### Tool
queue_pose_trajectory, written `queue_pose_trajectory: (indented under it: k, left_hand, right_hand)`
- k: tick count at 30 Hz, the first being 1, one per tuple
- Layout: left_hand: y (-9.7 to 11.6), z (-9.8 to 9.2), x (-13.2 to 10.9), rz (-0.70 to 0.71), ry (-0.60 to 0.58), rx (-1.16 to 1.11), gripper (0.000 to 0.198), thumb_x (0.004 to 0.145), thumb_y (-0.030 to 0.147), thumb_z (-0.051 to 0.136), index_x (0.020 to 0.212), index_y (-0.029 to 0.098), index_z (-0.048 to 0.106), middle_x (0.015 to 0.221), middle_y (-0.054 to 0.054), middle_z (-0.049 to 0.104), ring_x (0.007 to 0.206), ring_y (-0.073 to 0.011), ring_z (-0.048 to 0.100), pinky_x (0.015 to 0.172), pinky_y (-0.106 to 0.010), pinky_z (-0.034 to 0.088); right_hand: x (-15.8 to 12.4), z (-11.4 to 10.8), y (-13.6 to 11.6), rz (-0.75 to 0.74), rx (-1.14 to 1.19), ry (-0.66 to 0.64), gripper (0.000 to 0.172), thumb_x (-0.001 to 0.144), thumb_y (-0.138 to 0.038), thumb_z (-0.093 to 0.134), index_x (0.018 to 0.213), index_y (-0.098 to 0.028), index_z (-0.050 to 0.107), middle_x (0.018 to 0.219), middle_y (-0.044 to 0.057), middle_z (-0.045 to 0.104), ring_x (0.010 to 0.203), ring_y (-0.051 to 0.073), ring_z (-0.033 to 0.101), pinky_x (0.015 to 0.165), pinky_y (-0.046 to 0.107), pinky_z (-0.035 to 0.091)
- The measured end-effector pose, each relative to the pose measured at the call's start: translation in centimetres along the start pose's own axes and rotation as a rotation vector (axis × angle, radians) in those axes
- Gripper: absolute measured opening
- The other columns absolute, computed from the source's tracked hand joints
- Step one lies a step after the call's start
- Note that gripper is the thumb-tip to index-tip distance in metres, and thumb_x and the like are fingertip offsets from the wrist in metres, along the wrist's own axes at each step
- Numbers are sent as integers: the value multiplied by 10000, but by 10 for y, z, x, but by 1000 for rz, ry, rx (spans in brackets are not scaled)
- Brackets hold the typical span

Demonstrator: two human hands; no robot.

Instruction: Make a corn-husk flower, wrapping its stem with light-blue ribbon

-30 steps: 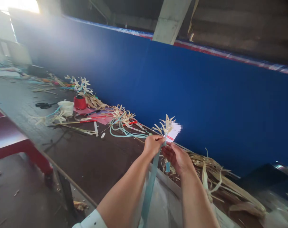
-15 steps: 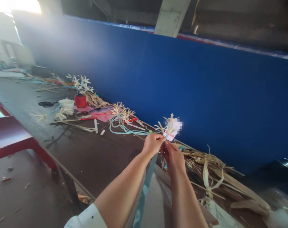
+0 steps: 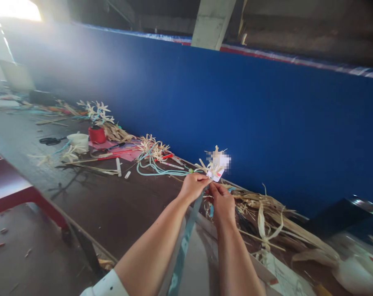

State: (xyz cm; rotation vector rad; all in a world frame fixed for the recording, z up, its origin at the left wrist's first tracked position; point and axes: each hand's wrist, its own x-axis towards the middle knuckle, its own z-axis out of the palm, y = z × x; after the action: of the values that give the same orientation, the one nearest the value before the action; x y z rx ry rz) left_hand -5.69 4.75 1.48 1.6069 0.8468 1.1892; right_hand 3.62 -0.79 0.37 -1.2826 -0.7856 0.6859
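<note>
My left hand (image 3: 192,186) pinches the base of a corn-husk flower (image 3: 201,165) with thin, pale, curling petals. Just beside it, my right hand (image 3: 223,201) has its thumb and fingertips closed right below the flower; what they grip is hidden. Behind the petals is a white card (image 3: 216,177), partly pixelated. Light-blue stems (image 3: 160,172) of a bundle of similar husk flowers (image 3: 152,146) lie to the left of my hands. Loose dried husks (image 3: 263,201) are heaped to the right.
Along the dark table (image 3: 137,205) lie a red spool (image 3: 97,135), a white cup (image 3: 79,142), black scissors (image 3: 52,141) and more husk flowers (image 3: 97,112). A blue partition (image 3: 266,123) borders the far side. At the lower left stands a dark red stool (image 3: 10,185).
The view has turned slightly, so most things appear shifted left. My hands stay together at the flower's base, the right fingers a little lower against the left ones.
</note>
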Motion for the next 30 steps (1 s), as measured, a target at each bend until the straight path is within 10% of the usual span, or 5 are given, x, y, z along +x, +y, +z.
queue_pose_trajectory:
  k: [10, 19, 30]
  left_hand:
    - [3, 0, -3, -35, -6, 46, 494, 793, 533, 409, 874, 124, 674, 669, -36, 623, 602, -118, 533, 556, -199, 375]
    - [2, -1, -9, -62, -326, 57, 447, 591, 463, 676, 879, 121, 667, 755, -27, 630, 631, -115, 517, 560, -199, 360]
    - [14, 2, -19, 279, 120, 667, 157, 737, 114, 492, 845, 203, 562, 881, -31, 561, 786, -141, 525, 672, -231, 376]
  right_hand:
    - [4, -5, 0, 14, 118, 82, 258, 609, -359, 696, 797, -184, 667, 625, 5, 608, 587, 142, 546, 519, 239, 458]
    - [7, -15, -8, 4, 128, 174, 307, 586, -380, 712, 809, -172, 671, 599, -8, 602, 552, 120, 539, 481, 210, 423]
    - [11, -20, -3, 6, 86, 190, 279, 600, -382, 696, 799, -189, 662, 583, -16, 592, 560, 124, 546, 449, 199, 391]
